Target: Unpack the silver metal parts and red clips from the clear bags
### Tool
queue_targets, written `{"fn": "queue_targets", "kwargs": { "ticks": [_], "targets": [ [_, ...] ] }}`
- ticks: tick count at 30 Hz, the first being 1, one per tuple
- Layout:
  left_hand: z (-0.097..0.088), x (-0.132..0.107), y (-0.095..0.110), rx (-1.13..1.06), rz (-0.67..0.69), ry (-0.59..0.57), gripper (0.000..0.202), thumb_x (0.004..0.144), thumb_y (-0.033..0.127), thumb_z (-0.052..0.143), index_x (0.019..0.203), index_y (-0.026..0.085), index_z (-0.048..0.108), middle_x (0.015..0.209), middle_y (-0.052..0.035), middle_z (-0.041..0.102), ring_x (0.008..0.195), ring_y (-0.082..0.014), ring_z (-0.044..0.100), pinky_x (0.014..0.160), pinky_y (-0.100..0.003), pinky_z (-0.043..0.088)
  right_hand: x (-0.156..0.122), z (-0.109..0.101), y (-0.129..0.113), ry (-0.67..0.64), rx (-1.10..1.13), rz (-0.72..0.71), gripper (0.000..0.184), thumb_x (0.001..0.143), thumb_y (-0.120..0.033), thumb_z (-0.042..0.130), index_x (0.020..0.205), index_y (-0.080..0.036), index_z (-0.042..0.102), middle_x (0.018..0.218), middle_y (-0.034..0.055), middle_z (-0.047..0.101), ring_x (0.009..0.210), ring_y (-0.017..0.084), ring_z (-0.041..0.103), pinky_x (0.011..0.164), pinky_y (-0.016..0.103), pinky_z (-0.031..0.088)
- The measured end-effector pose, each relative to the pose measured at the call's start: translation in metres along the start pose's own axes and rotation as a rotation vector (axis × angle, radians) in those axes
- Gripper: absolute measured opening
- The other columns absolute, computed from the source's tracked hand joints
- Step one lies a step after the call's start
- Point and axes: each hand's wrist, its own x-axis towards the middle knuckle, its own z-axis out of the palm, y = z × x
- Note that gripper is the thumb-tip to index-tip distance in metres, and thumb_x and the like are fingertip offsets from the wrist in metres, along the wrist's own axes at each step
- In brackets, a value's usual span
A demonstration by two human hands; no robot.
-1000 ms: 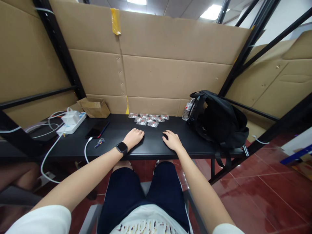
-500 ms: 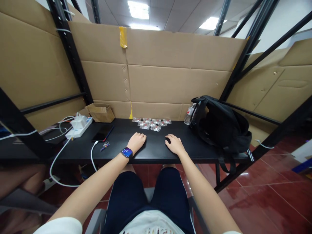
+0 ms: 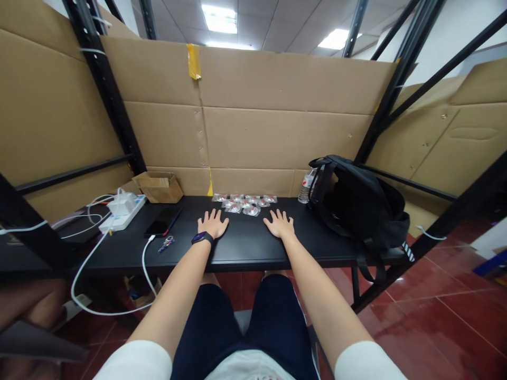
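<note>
Both palms are down on the black tabletop (image 3: 245, 248). My left hand (image 3: 213, 224) lies with its fingers spread, holding nothing; a dark smartwatch (image 3: 202, 237) is on that wrist. My right hand (image 3: 279, 224) is flat too, fingers apart, with nothing in it. Just beyond the fingertips, against the cardboard, several small clear plastic packets (image 3: 245, 202) with reddish bits lie in a cluster. Neither hand touches them. What the packets contain is too small to make out.
Left of my hands are a phone (image 3: 161, 221), a keyring (image 3: 167, 243), a white power strip (image 3: 122, 214) with trailing cables and an open cardboard box (image 3: 159, 187). On the right stand a water bottle (image 3: 306, 187) and a black backpack (image 3: 358, 211). Cardboard panels (image 3: 277, 137) wall the back.
My left hand has gone from loosely curled to spread flat and shifted a little left and forward. My right hand's fingers have spread and reached slightly forward. The view has shifted slightly.
</note>
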Motion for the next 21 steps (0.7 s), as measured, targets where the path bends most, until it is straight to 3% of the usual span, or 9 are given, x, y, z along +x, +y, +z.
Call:
{"fn": "queue_targets", "kwargs": {
  "ticks": [7,13,21],
  "targets": [
    [0.005,0.026,-0.002,-0.017,-0.079,0.047,0.077,0.091,0.066,0.028,0.156,0.024,0.035,0.166,-0.0085,0.023,0.152,-0.0395,0.016,0.116,-0.065,0.02,0.029,0.003,0.0,0.045,0.001,0.126,0.08,0.095,-0.068,0.026,0.161,-0.025,0.015,0.169,0.0071,0.001,0.154,0.036,-0.005,0.119,0.061,0.0],
    [0.008,0.059,-0.016,-0.036,-0.11,0.092,0.077,0.092,0.066,0.025,0.16,0.03,0.022,0.168,-0.0035,0.012,0.154,-0.0366,0.006,0.119,-0.063,0.012,0.058,0.002,0.005,0.06,0.004,0.151,0.079,0.095,-0.069,0.024,0.161,-0.029,0.009,0.169,0.0051,-0.004,0.154,0.036,-0.01,0.118,0.062,-0.006],
    [0.012,0.096,-0.033,-0.02,-0.116,0.185,0.078,0.092,0.071,0.021,0.159,0.033,0.024,0.169,-0.0024,0.007,0.154,-0.0367,0.0,0.12,-0.063,0.004,0.097,-0.003,0.012,0.084,-0.018,0.147,0.079,0.094,-0.073,0.015,0.16,-0.033,0.002,0.169,0.0037,-0.01,0.153,0.036,-0.014,0.115,0.067,-0.011]
  ]
}}
